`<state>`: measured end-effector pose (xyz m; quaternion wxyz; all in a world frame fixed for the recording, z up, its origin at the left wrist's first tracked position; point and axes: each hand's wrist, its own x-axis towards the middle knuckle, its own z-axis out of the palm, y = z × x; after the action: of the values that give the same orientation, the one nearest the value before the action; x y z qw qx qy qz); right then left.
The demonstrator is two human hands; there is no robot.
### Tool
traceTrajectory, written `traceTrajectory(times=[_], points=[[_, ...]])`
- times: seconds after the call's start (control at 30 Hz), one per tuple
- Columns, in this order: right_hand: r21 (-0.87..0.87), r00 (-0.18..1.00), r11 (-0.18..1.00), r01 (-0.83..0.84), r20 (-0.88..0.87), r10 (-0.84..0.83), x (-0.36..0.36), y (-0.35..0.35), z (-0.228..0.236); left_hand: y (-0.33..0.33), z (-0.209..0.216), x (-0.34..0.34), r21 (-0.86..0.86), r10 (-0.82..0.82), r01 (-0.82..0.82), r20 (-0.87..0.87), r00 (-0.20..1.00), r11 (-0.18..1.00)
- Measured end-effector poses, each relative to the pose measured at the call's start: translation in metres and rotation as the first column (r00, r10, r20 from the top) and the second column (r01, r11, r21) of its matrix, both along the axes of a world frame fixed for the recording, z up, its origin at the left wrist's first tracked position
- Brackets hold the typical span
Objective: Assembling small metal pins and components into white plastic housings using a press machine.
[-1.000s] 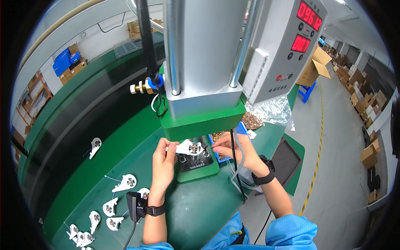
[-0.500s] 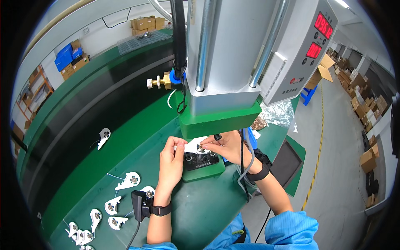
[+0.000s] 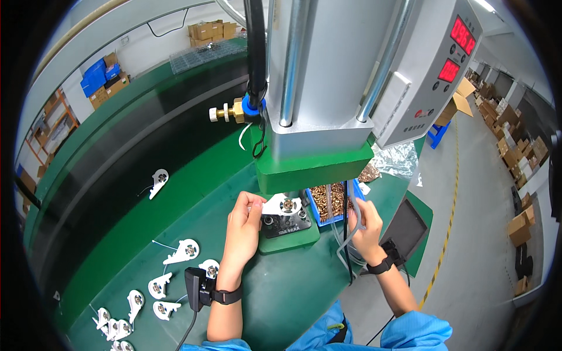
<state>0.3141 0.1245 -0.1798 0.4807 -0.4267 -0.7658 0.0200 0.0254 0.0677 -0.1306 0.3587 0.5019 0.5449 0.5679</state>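
Plastic part [image 3: 288, 205], white with a metal centre, sits over the press's black block [image 3: 287, 227]. At nine o'clock the left hand [image 3: 243, 225] reaches up from its wrist, its grip pinching the part's narrow end. The right hand [image 3: 367, 231], at four o'clock, curls behind a grey hose [image 3: 353, 202]; whether its grip holds anything cannot be told. A blue tray [image 3: 314, 212] of brass-coloured pieces [image 3: 325, 199] lies at three o'clock, crossed by a black cable [image 3: 346, 245]. The green press head [image 3: 316, 169] overhangs at one; similar white parts [image 3: 185, 250] lie on the worktop [image 3: 281, 281] at eight. Compared with half a second ago, the right hand is off the part and beside the tray.
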Motion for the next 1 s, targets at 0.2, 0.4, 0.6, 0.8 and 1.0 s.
traceTrajectory(times=[0.2,0.4,0.6,0.8,1.0], points=[[-0.111,0.829,0.993,0.028,0.559,0.039,-0.024,0.053,0.000,-0.004,0.003,-0.002,-0.003,-0.018,0.018,-0.011,1.000,1.000],[-0.192,0.888,0.978,-0.084,0.431,0.161,-0.024,0.085,-0.033,0.000,0.010,-0.002,-0.069,-0.039,0.040,0.017,0.999,0.997],[-0.193,0.901,0.972,-0.132,0.386,0.198,-0.021,0.095,-0.042,0.004,0.007,0.003,-0.035,-0.001,0.003,0.050,0.999,0.999],[-0.130,0.915,0.980,-0.151,0.358,0.188,-0.034,0.084,-0.007,0.002,0.023,-0.021,0.033,-0.101,0.096,0.443,0.891,0.995],[-0.176,0.933,0.967,-0.186,0.276,0.230,-0.019,0.059,0.026,0.052,0.004,-0.088,0.075,0.123,-0.127,0.059,0.991,0.989]])
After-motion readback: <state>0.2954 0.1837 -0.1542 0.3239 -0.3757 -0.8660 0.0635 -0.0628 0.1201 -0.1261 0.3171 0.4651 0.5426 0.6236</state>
